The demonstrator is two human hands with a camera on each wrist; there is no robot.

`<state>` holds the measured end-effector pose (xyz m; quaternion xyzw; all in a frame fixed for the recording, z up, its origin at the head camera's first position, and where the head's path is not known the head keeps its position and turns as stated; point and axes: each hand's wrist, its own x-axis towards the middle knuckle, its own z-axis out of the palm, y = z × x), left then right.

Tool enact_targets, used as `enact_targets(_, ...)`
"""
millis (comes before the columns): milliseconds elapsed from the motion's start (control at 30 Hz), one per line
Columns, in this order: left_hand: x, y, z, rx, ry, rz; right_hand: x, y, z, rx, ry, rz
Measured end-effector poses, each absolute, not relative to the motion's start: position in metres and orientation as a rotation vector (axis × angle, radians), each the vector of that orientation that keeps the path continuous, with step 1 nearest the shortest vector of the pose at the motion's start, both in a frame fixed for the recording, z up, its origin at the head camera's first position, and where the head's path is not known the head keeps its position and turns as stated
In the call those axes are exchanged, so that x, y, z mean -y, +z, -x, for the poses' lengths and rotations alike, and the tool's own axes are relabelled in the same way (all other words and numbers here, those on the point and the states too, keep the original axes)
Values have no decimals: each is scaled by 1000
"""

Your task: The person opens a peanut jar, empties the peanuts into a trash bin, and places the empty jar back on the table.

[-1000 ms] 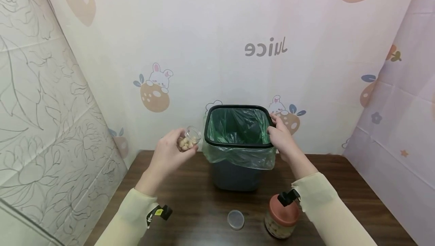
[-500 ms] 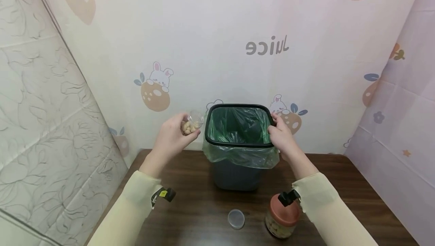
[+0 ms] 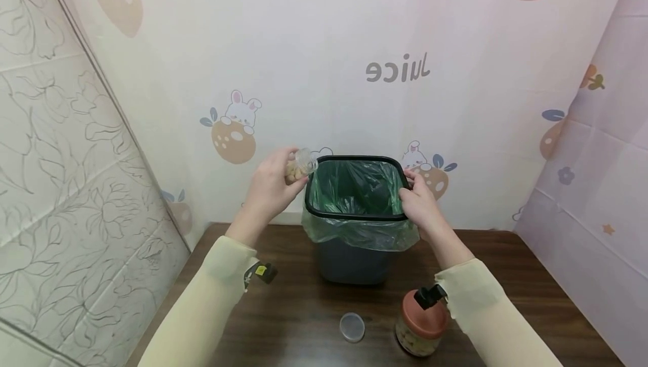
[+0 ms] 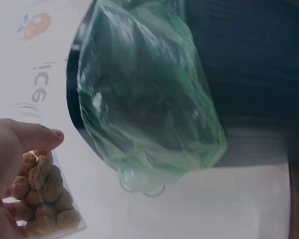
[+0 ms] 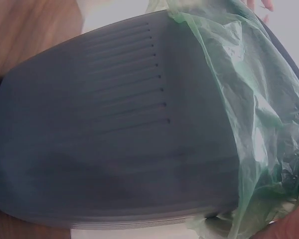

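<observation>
My left hand (image 3: 270, 187) grips a small clear jar (image 3: 306, 161) by its body, tilted with its open mouth toward the bin. Unshelled peanuts (image 4: 45, 194) fill the jar's lower part in the left wrist view. The jar's mouth is at the left edge of the dark grey trash bin (image 3: 351, 265), level with its black rim. A green plastic bag (image 3: 354, 235) lines the bin and hangs over its outside. On the bin's right side, my right hand (image 3: 420, 201) holds the rim, thumb at the near side. Only part of that hand shows in the right wrist view.
A clear round lid (image 3: 351, 327) lies flat on the brown wooden table (image 3: 288, 310) before the bin. To its right stands a jar with a red lid (image 3: 424, 316), close under the right forearm. A printed curtain (image 3: 324, 74) hangs behind the bin.
My left hand has moved up and to the right with the jar of peanuts, bringing its mouth to the bin's left edge and tilting it further. My right hand stays on the rim.
</observation>
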<state>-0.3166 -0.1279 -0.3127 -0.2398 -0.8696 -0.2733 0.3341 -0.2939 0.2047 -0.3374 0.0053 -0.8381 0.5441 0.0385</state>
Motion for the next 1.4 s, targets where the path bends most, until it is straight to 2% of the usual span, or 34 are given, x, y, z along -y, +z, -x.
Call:
enact_targets(533,100,-302,332,2316,-468,679,-205,-334,295,2611,1649,-25)
enact_targets(1033,71,-311,332,2293,-240,789,-205,-334,293,2607,1662,-37)
enact_targets(1400,61,-313,331,2326,-62,775,-206,-335,292,2603,1657,-41)
